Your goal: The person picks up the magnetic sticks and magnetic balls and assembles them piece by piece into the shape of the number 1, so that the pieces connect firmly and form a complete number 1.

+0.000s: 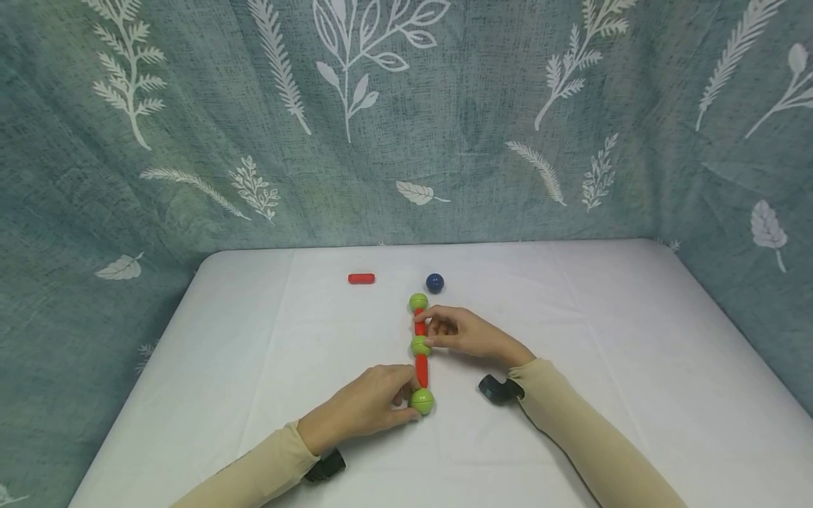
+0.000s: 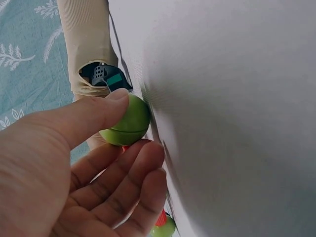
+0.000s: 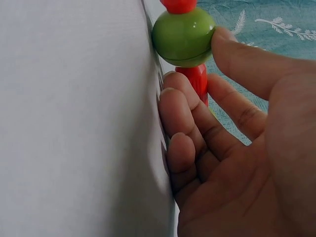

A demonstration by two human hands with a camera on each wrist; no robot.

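A row of three green balls joined by two red rods lies on the white table, running away from the body. My left hand [image 1: 365, 404] pinches the near green ball [image 1: 422, 401] between thumb and fingers; the left wrist view shows the thumb on this ball [image 2: 133, 120]. My right hand [image 1: 473, 331] grips around the middle green ball [image 1: 420, 346] and the far red rod [image 1: 420, 327]. In the right wrist view the thumb touches the side of the middle ball [image 3: 182, 37], fingers curled by the rod [image 3: 196, 81]. The near red rod [image 1: 422, 372] lies between the hands.
Beyond the row's far green ball [image 1: 418, 303] sits a dark blue ball [image 1: 435, 283]. A loose red rod [image 1: 361, 279] lies to its left. The white table [image 1: 546, 458] ends at a green leaf-patterned cloth [image 1: 470, 169]. Black devices stick out of both sleeves.
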